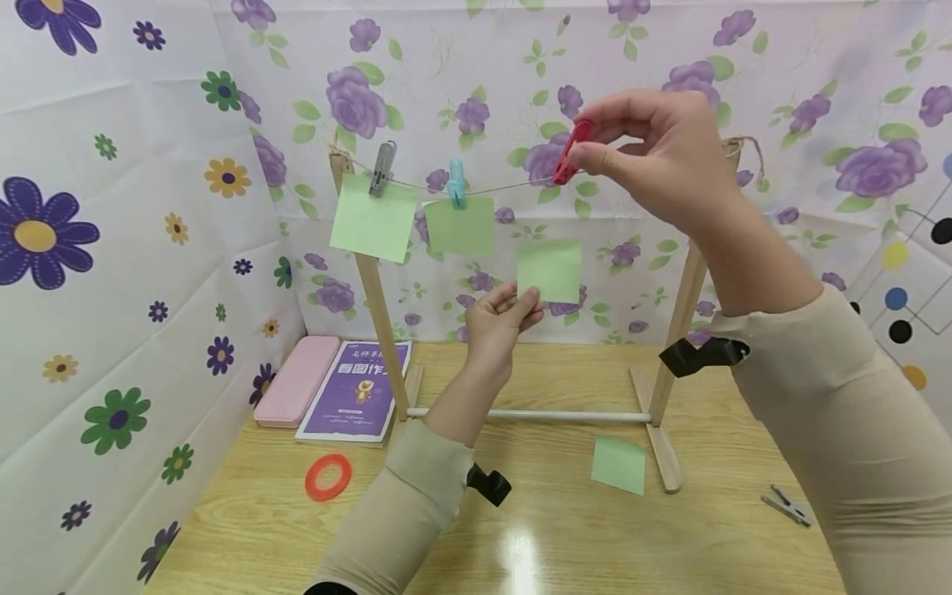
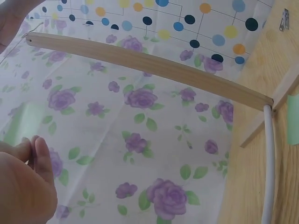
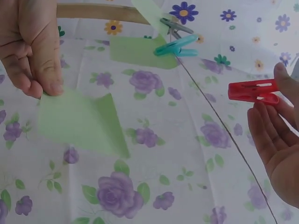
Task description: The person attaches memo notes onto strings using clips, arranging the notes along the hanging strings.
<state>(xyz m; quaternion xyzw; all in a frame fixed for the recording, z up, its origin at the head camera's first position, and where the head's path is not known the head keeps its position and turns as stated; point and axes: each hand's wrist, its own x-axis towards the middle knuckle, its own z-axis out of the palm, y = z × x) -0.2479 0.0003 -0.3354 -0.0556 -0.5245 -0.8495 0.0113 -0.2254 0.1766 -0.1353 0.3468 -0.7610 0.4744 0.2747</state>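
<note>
My left hand (image 1: 500,324) pinches a green sticky note (image 1: 549,268) by its lower edge, below the string. In the right wrist view this note (image 3: 79,123) has one corner bent. Up at the string (image 3: 224,121), my right hand (image 1: 654,153) pinches a red clothespin (image 1: 571,153) between thumb and fingers; in the right wrist view the clothespin (image 3: 252,90) is off the string. A grey clothespin (image 1: 383,169) holds one green note (image 1: 374,216) on the string at the left. Beside it a light blue clothespin (image 1: 457,183) holds another green note (image 1: 461,227).
The string hangs on a wooden frame (image 1: 678,330) with a white crossbar (image 1: 528,416). On the table lie a loose green note (image 1: 619,465), a grey clothespin (image 1: 787,506), a red tape roll (image 1: 328,478), a purple book (image 1: 355,392) and a pink case (image 1: 299,380).
</note>
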